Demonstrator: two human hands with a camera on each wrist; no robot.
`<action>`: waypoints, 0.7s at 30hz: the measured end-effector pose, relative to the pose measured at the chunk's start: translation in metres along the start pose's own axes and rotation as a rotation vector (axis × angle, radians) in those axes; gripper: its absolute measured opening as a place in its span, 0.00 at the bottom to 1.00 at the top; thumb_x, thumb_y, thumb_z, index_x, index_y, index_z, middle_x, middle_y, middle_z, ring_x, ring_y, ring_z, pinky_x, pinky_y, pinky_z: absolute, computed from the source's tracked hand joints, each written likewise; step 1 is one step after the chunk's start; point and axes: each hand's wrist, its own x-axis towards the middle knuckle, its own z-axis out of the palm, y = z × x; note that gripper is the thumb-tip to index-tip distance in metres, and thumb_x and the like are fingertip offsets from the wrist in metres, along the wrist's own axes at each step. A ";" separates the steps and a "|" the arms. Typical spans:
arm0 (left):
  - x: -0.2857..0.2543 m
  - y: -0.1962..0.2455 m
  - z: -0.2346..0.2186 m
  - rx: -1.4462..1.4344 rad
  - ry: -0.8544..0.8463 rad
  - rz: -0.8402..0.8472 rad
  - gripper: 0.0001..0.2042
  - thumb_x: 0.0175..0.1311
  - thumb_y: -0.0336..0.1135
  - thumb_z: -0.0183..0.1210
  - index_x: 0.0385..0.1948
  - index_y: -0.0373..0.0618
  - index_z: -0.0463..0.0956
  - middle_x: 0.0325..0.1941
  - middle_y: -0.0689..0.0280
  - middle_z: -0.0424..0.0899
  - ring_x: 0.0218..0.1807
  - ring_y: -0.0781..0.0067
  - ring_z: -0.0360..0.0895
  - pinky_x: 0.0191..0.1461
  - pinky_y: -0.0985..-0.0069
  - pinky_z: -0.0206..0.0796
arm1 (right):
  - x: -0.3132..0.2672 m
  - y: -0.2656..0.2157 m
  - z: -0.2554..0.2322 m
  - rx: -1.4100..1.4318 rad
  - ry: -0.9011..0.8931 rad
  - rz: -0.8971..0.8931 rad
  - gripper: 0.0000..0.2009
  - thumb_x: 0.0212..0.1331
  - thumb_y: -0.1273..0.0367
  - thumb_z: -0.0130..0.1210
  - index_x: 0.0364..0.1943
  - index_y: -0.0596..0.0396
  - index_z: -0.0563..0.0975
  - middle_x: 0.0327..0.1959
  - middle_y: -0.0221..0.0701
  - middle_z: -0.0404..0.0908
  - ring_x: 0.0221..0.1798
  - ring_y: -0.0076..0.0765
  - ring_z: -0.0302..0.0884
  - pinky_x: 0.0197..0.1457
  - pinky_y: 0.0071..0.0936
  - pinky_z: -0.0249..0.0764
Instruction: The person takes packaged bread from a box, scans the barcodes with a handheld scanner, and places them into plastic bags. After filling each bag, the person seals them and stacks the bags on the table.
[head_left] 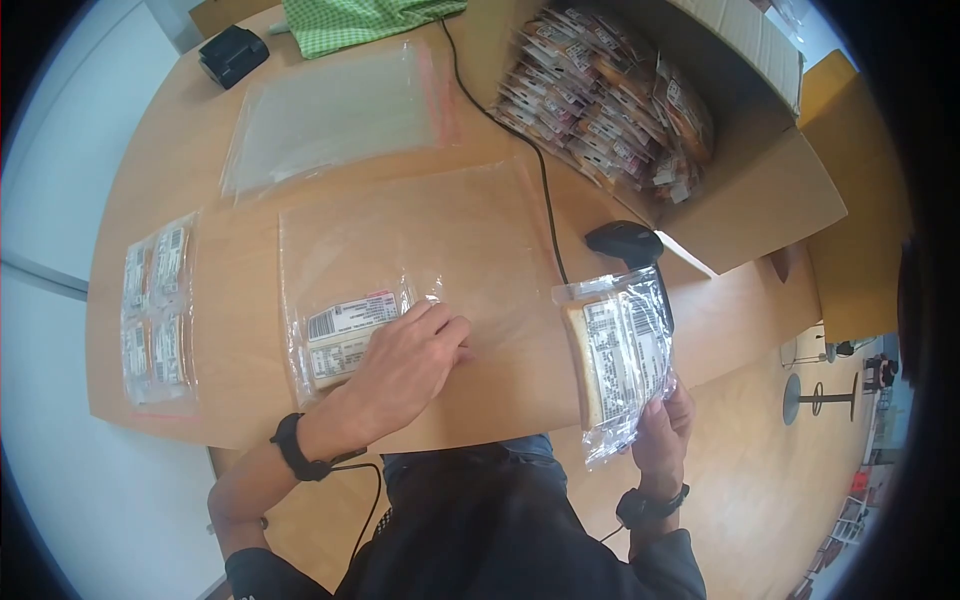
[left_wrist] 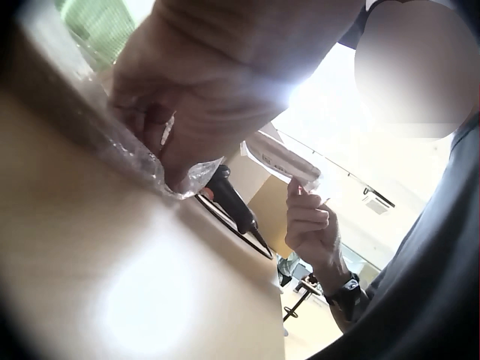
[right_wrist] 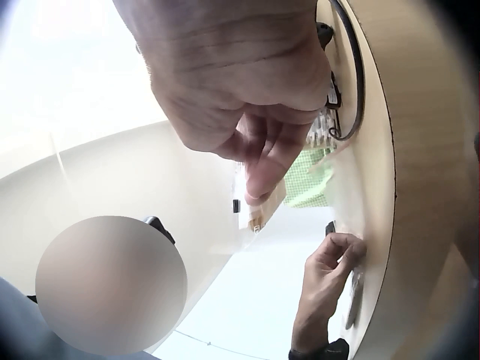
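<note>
A large clear bag (head_left: 460,215) lies flat on the table, with labelled packets (head_left: 345,330) at its lower left. My left hand (head_left: 405,365) is over the bag beside those packets; in the left wrist view the left hand (left_wrist: 202,82) pinches clear plastic (left_wrist: 135,154) between thumb and fingers. Off the table's front edge, my right hand (head_left: 665,430) grips the lower end of a wrapped, bread-like packet (head_left: 625,350) with a barcode label. The left wrist view shows that packet (left_wrist: 281,156) raised in the fingers. The right wrist view shows the right hand (right_wrist: 240,90) with bent fingers.
Filled clear bag (head_left: 158,310) at far left; stacked empty bags (head_left: 335,115) behind. A cardboard box (head_left: 765,190) of packets (head_left: 610,105) stands back right. Black scanner (head_left: 625,242) beside the held packet, its cable (head_left: 545,180) crossing the table. Green checked cloth (head_left: 365,20) and black device (head_left: 232,57) at back.
</note>
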 end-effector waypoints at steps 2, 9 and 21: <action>0.000 -0.001 -0.002 -0.017 0.012 0.009 0.07 0.64 0.28 0.65 0.36 0.36 0.77 0.37 0.56 0.77 0.44 0.52 0.76 0.47 0.60 0.70 | -0.001 0.001 0.001 0.004 0.065 -0.005 0.19 0.75 0.66 0.55 0.60 0.68 0.73 0.39 0.39 0.86 0.25 0.28 0.83 0.25 0.24 0.80; -0.001 -0.005 -0.009 -0.187 0.110 -0.064 0.04 0.66 0.26 0.62 0.37 0.36 0.78 0.38 0.56 0.81 0.38 0.52 0.80 0.42 0.61 0.71 | -0.005 -0.002 0.009 -0.045 -0.078 0.025 0.16 0.74 0.68 0.57 0.58 0.65 0.76 0.45 0.36 0.85 0.36 0.27 0.84 0.36 0.26 0.83; -0.001 -0.005 -0.006 -0.159 0.161 -0.042 0.09 0.59 0.23 0.67 0.40 0.36 0.79 0.36 0.59 0.82 0.35 0.63 0.82 0.39 0.69 0.75 | 0.012 0.002 0.038 -0.167 -0.318 0.259 0.10 0.79 0.69 0.50 0.51 0.63 0.75 0.35 0.34 0.85 0.33 0.26 0.85 0.36 0.24 0.83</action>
